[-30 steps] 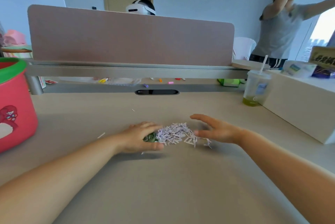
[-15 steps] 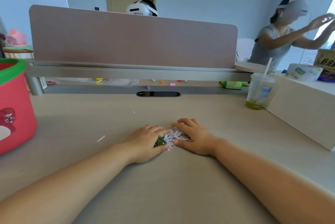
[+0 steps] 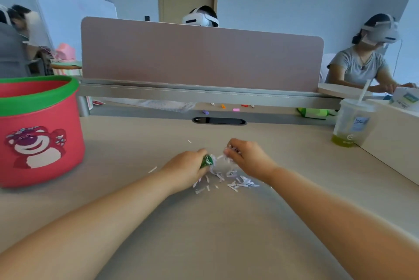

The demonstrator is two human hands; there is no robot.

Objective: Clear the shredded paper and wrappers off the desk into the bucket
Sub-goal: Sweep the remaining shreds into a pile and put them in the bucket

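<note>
Okay, left hand [image 3: 186, 169]: we see fingers curled tight round a green wrapper [image 3: 206, 161], some shreds caught in the grip too.
right hand [image 3: 248, 158]: fingers bunched, pinching a clump of shredded paper [image 3: 223, 161].
loose shreds [image 3: 235, 183]: scattered on the desk [image 3: 204, 234] at 6 o'clock of both hands.
stray strip [image 3: 152, 169]: at 9 o'clock of the left hand.
bucket [image 3: 40, 125]: red, green rim, upright at 9 o'clock, well apart from the hands.
cup [image 3: 350, 125]: we spot it at 2 o'clock, straw in.

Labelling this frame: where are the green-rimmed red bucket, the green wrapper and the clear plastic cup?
green-rimmed red bucket [image 3: 40, 118]: head view, front wall.
green wrapper [image 3: 206, 160]: head view, visible middle.
clear plastic cup [image 3: 347, 125]: head view, side wall.
</note>
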